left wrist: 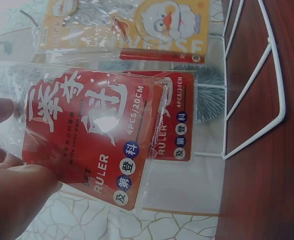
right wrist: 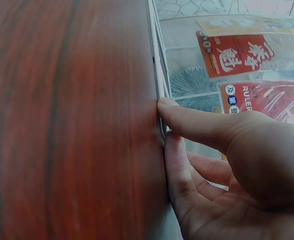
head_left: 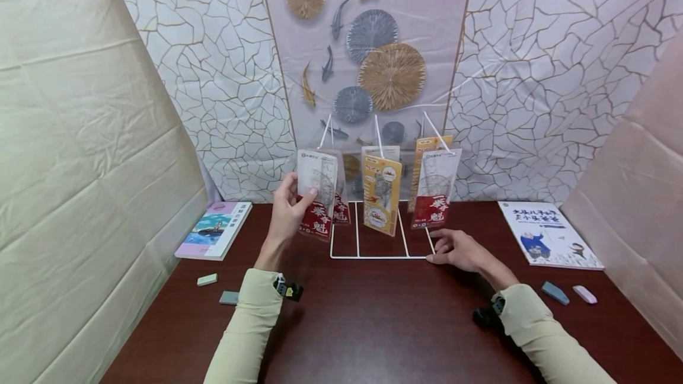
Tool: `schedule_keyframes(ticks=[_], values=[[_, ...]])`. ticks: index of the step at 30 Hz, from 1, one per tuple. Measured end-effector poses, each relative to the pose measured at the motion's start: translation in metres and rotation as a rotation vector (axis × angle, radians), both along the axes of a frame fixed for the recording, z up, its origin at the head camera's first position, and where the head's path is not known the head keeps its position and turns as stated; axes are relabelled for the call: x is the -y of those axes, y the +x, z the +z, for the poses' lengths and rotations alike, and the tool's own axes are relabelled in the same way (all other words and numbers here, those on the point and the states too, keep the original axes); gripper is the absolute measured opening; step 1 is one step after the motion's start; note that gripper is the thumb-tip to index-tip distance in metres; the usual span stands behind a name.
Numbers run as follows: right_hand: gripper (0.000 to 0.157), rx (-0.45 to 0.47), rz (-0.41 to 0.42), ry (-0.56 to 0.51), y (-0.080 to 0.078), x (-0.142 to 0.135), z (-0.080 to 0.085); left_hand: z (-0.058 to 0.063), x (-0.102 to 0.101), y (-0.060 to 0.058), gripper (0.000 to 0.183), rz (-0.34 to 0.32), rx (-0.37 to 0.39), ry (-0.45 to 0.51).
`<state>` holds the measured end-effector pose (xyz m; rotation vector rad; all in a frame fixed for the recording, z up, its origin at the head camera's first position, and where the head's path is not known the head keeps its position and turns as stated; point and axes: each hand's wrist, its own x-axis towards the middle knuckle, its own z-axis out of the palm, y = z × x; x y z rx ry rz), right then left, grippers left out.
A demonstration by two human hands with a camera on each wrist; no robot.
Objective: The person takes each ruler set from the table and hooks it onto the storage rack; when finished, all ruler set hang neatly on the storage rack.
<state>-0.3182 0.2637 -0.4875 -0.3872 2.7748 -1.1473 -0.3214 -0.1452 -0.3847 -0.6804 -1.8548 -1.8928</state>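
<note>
My left hand (head_left: 286, 211) pinches the edge of a red-and-white ruler set packet (head_left: 318, 188) between thumb and fingers. The packet's top is at the end of the left hook of a white wire display rack (head_left: 373, 258). Behind it hangs a similar packet (left wrist: 179, 120). On the middle hook a yellow packet (head_left: 382, 197) hangs in front of another; at the right, a red-and-white packet (head_left: 436, 188) hangs before a yellow one. My right hand (head_left: 459, 250) pinches the front right corner of the rack's base, thumb and finger on the wire.
Two books lie on the dark table, one (head_left: 214, 231) at the left and one (head_left: 551, 234) at the right. Small eraser-like blocks (head_left: 207, 280) sit near each book, including a grey-blue one (head_left: 555, 293). A patterned curtain (head_left: 213, 76) stands behind the rack.
</note>
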Motion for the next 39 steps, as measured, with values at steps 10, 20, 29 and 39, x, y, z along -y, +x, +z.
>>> schedule_keyframes(ticks=[10, 20, 29, 39], values=[[0.069, 0.006, -0.005, 0.002, 0.000, 0.000, 0.001, -0.008, -0.003, -0.007, 0.035, 0.024, 0.056, 0.019], [0.067, -0.005, 0.002, -0.001, 0.002, 0.000, 0.001, 0.005, -0.016, 0.011, 0.031, 0.101, 0.103, -0.072], [0.068, -0.027, 0.015, -0.033, -0.001, 0.001, -0.001, 0.003, -0.021, 0.012, 0.036, 0.093, 0.105, -0.129], [0.067, -0.025, 0.025, -0.041, -0.001, 0.002, -0.001, 0.004, -0.018, 0.014, 0.037, 0.086, 0.124, -0.176]])
